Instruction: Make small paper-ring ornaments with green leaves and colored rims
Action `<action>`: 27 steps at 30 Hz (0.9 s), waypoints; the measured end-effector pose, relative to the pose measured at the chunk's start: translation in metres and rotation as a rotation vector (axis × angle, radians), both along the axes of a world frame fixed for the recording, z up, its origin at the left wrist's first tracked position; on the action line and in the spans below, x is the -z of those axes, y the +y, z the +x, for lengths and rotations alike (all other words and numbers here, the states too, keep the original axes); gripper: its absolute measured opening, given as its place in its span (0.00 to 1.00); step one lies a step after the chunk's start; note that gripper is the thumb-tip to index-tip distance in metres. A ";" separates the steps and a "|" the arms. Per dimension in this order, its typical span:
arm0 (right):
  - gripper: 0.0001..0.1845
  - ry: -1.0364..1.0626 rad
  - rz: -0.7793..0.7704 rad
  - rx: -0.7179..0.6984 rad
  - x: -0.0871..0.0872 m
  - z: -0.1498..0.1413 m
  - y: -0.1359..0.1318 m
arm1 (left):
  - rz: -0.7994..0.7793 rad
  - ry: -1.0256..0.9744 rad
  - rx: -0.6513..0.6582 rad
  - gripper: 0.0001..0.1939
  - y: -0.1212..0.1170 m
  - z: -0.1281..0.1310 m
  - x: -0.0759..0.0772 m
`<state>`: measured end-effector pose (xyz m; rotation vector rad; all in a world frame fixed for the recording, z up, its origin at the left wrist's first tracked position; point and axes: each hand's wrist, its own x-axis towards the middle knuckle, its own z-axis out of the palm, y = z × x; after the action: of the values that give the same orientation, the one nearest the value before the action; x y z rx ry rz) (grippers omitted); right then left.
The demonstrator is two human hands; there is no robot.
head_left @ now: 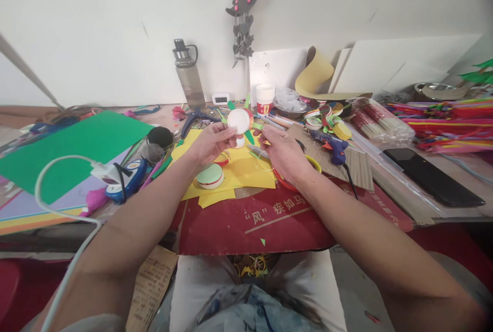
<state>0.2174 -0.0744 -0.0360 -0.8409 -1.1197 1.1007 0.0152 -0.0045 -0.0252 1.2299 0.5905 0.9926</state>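
Observation:
My left hand (213,143) is raised above the table and pinches a small white round disc (239,120) with green paper petals sticking out around its edge. My right hand (283,151) is just to the right of the disc, its fingers curled, and its fingertips meet the disc's right side near a green petal. Below both hands lie yellow paper sheets (246,170). On them sits a round drum-like piece with a pale green top (210,176).
A blue glue gun (333,148) lies right of my hands, a black phone (433,177) further right. A green sheet (73,149), a white charger with cable (103,171) and a water bottle (189,75) stand left. Coloured sticks (450,121) fill the right.

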 end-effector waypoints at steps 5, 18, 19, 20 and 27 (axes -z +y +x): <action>0.25 0.048 -0.084 -0.029 -0.002 0.009 0.007 | 0.078 0.035 -0.056 0.24 0.003 -0.001 0.001; 0.23 -0.063 -0.080 0.044 0.012 0.008 0.015 | 0.143 0.144 -0.120 0.25 0.007 -0.002 0.002; 0.20 -0.061 -0.078 0.038 0.013 0.007 0.015 | 0.144 0.141 -0.118 0.25 0.007 -0.002 0.002; 0.18 -0.061 -0.073 0.031 0.013 0.007 0.015 | 0.146 0.137 -0.115 0.25 0.008 -0.003 0.003; 0.12 -0.082 -0.080 0.032 0.010 0.009 0.017 | 0.159 0.102 -0.076 0.20 0.009 -0.003 0.009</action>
<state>0.2264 -0.0574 -0.0458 -0.9720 -1.1321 1.0983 0.0120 0.0045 -0.0339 1.4138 0.6517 1.0608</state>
